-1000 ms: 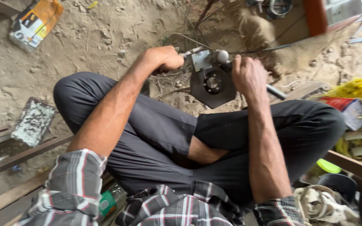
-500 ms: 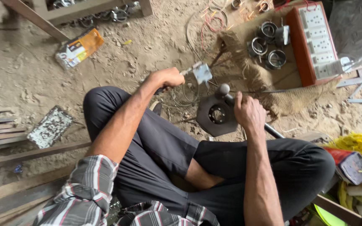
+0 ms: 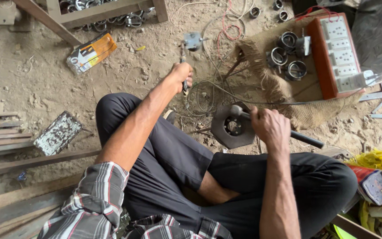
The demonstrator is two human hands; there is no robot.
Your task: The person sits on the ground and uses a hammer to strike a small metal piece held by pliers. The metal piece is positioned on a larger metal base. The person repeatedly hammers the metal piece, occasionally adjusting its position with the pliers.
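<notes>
Loose wires (image 3: 208,88) and burlap sack (image 3: 284,93) crowd the hands' front.

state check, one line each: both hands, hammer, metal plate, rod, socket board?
left hand: closed on the hammer handle
hammer: raised, head clear of the ground
right hand: gripping the rod
rod: lying across the metal plate
metal plate: flat on sand
socket board: lying face up

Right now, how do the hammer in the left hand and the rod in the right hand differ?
The hammer points away from the person, head lifted over the sand; the rod lies across, tip on the dark hexagonal plate. The hammer looks slim with a blocky head; the rod is dark with a rounded tip. Each is held by one hand.
</notes>
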